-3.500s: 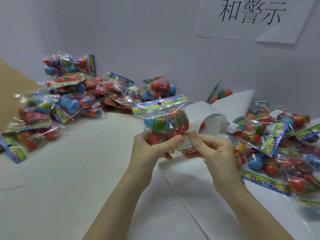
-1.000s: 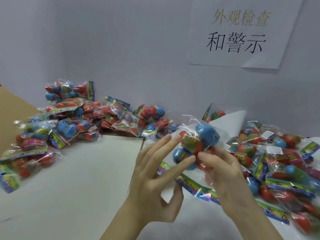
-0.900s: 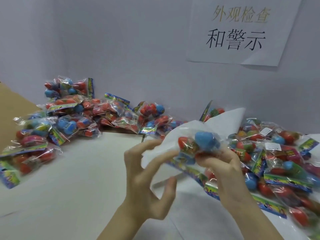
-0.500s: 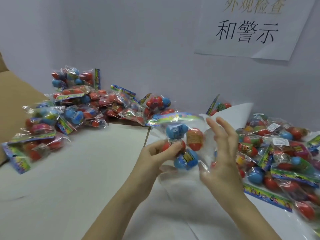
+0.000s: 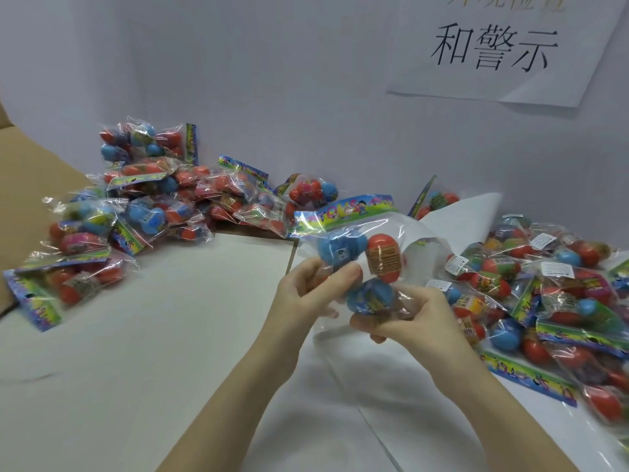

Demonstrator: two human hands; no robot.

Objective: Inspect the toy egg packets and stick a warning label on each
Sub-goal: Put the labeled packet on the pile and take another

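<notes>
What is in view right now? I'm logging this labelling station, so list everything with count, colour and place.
held packet: one, clear bag with blue and red eggs and a rainbow header card, raised at centre between both hands
left heap of packets: many, too jumbled to count, red, blue and pink eggs, far left against the wall
right heap of packets: many, some showing small white labels, along the right edge
white paper sheets: several, white, under and behind the right heap
table: one, off-white, across the foreground
cardboard: brown, far left edge
wall sign: one, white with black characters, upper right
left hand: pinching the packet's left side
right hand: gripping its lower right
</notes>
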